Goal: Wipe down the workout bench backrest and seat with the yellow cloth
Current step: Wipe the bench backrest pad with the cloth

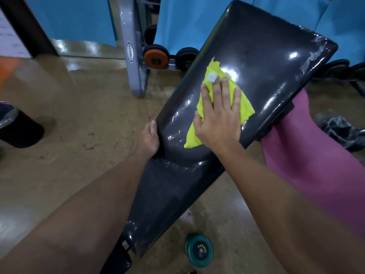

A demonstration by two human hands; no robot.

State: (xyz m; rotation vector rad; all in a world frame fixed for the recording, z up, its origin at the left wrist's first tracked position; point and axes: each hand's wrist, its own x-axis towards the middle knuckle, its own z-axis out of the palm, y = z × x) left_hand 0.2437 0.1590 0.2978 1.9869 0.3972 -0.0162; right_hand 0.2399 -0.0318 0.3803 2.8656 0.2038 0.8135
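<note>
Both forearms enter from the bottom edge, elbows cut off. Teal dumbbell [199,250] at 6 o'clock on the floor, round end cap facing up, handle hidden; yellow lettering on the cap. Bench frame [118,260] under the seat is mostly out of frame, only a dark bracket shows.

Seat [167,194]: dark grey vinyl, glossy, tapering toward the bottom edge. It meets the backrest [256,56] at a rounded seam near centre. Backrest is the same shiny vinyl, wider, running up to 1 o'clock, with peeling or scuffed film at its far right corner.

Left hand [150,138] grips the left edge of the backrest near the seam; fingers wrap around behind the pad, mostly hidden, only the thumb side shows.

Right hand [219,119] lies flat, fingers straight and spread, pressing the yellow cloth [245,107] onto the lower backrest, just right of centre. Cloth is thin, crumpled, with a small white tag at its upper end; the middle is covered by the palm.

Magenta mat [308,165] at 3 o'clock, partly under the backrest. Black cylinder [17,127] at 9 o'clock, cut off. Grey rack upright [132,56] and dumbbells [156,57] at 12 o'clock, against blue panels [69,18].
</note>
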